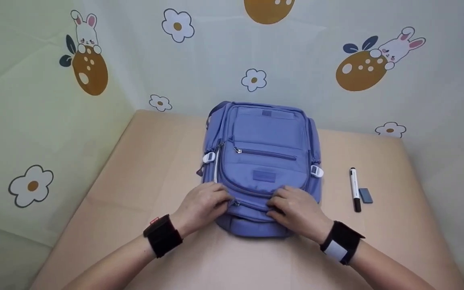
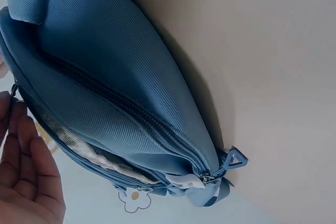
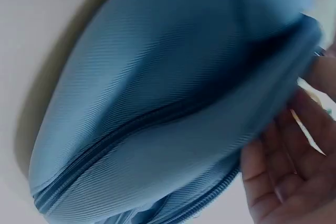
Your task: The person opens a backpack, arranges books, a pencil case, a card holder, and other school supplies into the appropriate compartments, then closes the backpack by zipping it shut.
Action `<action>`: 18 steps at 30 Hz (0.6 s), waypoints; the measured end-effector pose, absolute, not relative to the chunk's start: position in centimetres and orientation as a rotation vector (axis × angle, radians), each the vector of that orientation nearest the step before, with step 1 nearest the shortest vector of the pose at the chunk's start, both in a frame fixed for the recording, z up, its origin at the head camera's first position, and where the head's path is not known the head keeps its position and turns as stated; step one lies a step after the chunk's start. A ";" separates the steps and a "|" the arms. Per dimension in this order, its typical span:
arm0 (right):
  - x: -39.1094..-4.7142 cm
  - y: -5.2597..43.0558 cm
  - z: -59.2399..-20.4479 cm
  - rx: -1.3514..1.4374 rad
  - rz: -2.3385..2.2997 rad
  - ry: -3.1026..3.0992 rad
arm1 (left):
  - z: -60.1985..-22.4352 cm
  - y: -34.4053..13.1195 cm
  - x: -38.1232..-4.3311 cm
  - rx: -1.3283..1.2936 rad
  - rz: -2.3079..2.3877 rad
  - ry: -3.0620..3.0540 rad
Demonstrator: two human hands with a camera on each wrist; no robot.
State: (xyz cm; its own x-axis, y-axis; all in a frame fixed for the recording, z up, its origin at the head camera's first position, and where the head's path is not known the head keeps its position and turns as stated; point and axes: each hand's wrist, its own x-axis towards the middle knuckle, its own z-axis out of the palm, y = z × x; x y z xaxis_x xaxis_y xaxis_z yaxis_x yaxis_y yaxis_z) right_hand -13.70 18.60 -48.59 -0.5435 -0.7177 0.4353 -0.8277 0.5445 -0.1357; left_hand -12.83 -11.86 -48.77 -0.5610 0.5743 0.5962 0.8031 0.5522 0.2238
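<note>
A blue-purple backpack lies on its back on the table, its lower end towards me. At the left end of the lower front pocket, my left hand pinches a small zipper pull between thumb and fingers. My right hand grips the fabric at the right side of that same pocket, thumb and fingers on either side of its edge. Along the backpack's left side a main zipper is partly undone, showing a pale lining. The pocket's inside is hidden.
To the right of the backpack lie a white marker with a black cap and a small blue-grey block. White buckles sit on the backpack's sides. A patterned curtain stands behind the beige table.
</note>
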 end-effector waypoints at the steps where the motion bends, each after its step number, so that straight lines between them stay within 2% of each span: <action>1: -13.7 18.5 -48.8 1.278 0.436 -2.426 | -48.7 -11.9 -12.8 -1.107 -0.671 -2.337; 18: -13.8 18.2 -49.2 1.260 0.356 -2.277 | -49.1 -13.7 -13.3 -1.042 -0.679 -2.397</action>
State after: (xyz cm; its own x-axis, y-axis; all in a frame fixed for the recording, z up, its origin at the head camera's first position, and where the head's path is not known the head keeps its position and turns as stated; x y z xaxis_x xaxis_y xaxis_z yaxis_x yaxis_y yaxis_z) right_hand -13.75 18.21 -49.21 -0.4400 -0.7109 0.5486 -0.8446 0.5352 0.0161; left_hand -13.31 -13.68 -49.11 -0.6209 0.5449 0.5635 0.7595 0.5963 0.2602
